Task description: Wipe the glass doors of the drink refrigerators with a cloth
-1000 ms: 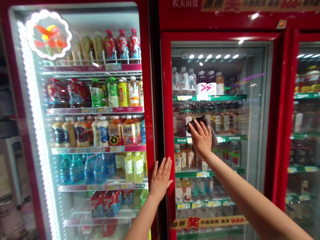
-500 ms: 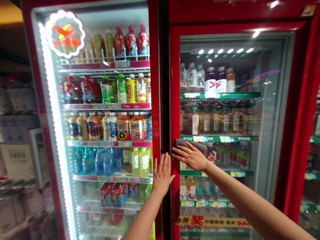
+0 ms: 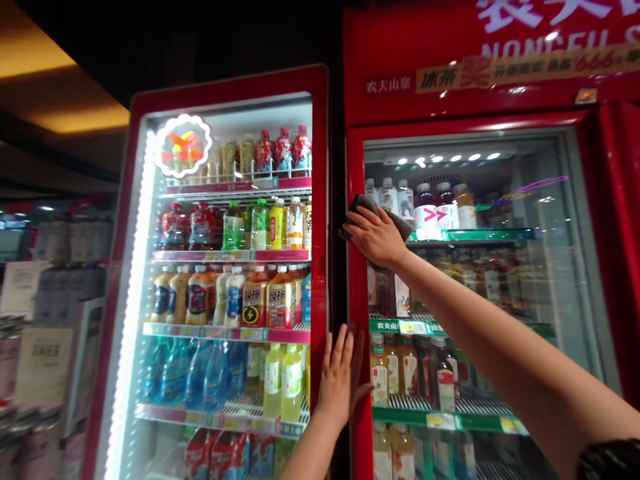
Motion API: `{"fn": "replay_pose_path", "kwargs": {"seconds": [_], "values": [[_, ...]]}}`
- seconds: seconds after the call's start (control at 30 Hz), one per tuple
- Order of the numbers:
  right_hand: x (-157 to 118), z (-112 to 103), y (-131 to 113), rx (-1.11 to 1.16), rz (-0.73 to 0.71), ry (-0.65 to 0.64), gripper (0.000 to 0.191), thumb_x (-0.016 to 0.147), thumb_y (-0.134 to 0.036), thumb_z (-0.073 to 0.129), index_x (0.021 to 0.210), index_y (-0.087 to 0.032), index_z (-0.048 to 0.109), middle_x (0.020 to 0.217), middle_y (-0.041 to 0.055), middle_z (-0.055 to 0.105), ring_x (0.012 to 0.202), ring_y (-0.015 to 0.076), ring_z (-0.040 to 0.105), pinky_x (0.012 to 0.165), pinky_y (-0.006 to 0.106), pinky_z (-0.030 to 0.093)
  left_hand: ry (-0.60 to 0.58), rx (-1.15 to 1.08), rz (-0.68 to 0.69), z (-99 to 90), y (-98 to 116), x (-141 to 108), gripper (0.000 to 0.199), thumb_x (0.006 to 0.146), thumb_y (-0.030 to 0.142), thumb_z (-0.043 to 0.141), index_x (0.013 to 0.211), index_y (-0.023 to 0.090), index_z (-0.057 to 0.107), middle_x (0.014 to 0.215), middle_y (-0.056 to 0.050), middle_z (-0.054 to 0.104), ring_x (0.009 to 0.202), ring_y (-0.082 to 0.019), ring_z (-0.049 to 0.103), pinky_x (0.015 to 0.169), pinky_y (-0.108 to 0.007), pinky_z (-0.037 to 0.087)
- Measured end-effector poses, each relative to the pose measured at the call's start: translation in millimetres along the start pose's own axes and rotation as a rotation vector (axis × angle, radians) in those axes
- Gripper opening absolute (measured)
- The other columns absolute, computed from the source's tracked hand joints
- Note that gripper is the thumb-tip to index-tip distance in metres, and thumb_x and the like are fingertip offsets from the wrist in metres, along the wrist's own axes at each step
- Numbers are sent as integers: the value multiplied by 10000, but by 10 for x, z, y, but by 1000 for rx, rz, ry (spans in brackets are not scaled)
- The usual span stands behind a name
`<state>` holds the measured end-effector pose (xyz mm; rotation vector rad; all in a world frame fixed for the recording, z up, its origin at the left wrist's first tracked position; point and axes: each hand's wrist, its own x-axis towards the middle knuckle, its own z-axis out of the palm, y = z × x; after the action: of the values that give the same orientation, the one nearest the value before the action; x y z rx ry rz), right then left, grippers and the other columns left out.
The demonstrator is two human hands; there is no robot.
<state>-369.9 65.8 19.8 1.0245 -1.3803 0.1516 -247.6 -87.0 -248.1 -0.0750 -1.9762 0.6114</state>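
My right hand (image 3: 376, 235) presses a dark grey cloth (image 3: 401, 228) against the left red door frame (image 3: 356, 160) of the right-hand drinks fridge, beside its upper shelf. Part of the cloth is hidden under my palm and fingers. Lower down, my left hand (image 3: 336, 383) has its fingers stretched out by the same frame, at the gap between the two fridges. It holds nothing, and a faint reflection of it shows on the red frame. Behind the glass stand bottles on green-edged shelves (image 3: 480, 235).
To the left stands a lit fridge with a red frame (image 3: 320, 200), full of bottled drinks (image 3: 280, 297). A scalloped light sign (image 3: 183, 145) glows at its top. At the far left are blurred shelves with goods (image 3: 45, 347). A red header panel (image 3: 390, 40) tops the right fridge.
My right hand and the cloth have moved up the door frame, from about the middle shelves to near the top shelf. The view has tilted upward. My left hand stays by the frame.
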Motion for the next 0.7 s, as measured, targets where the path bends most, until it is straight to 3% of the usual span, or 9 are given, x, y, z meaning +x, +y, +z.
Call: {"fn": "replay_pose_path", "kwargs": {"seconds": [0.1, 0.2, 0.3, 0.47, 0.7], "values": [[112, 30, 45, 17, 89, 45, 395, 1021, -317, 427, 1365, -262, 612, 1535, 53, 509, 1444, 291, 388, 1206, 574, 212, -24, -35, -24, 35, -3, -17, 1000, 824, 626, 671, 1596, 154, 245, 1674, -146, 226, 1564, -330, 132, 1227, -544, 302], [-99, 55, -103, 26, 111, 39, 414, 1012, -307, 439, 1399, -275, 582, 1552, 36, 488, 1457, 288, 362, 1219, 574, 181, -48, -96, -64, 57, 47, -102, 903, 872, 592, 634, 1586, 167, 278, 1668, -141, 247, 1556, -311, 185, 1223, -531, 318], [-501, 42, -353, 39, 79, -30, 424, 1006, -301, 459, 1418, -299, 560, 1567, 20, 468, 1470, 278, 341, 1229, 568, 167, -95, -139, -65, 43, 113, -200, 920, 873, 557, 651, 1595, 159, 241, 1670, -144, 235, 1559, -306, 174, 1237, -552, 285], [-1245, -21, -775, 74, 3, -182, 445, 1000, -281, 487, 1440, -316, 536, 1594, 13, 431, 1471, 279, 351, 1240, 567, 133, -198, -182, -83, -18, 173, -344, 1136, 773, 561, 766, 1614, 137, 132, 1663, -151, 239, 1564, -305, 143, 1265, -545, 206], [-2152, -31, -1255, 150, -122, -309, 540, 1003, -282, 478, 1536, -327, 402, 1626, 11, 366, 1489, 259, 337, 1261, 562, 65, -195, -172, -215, -90, 240, -570, 1090, 860, 581, 654, 1609, 80, 41, 1659, -189, 220, 1559, -319, 155, 1265, -559, 179]]}}
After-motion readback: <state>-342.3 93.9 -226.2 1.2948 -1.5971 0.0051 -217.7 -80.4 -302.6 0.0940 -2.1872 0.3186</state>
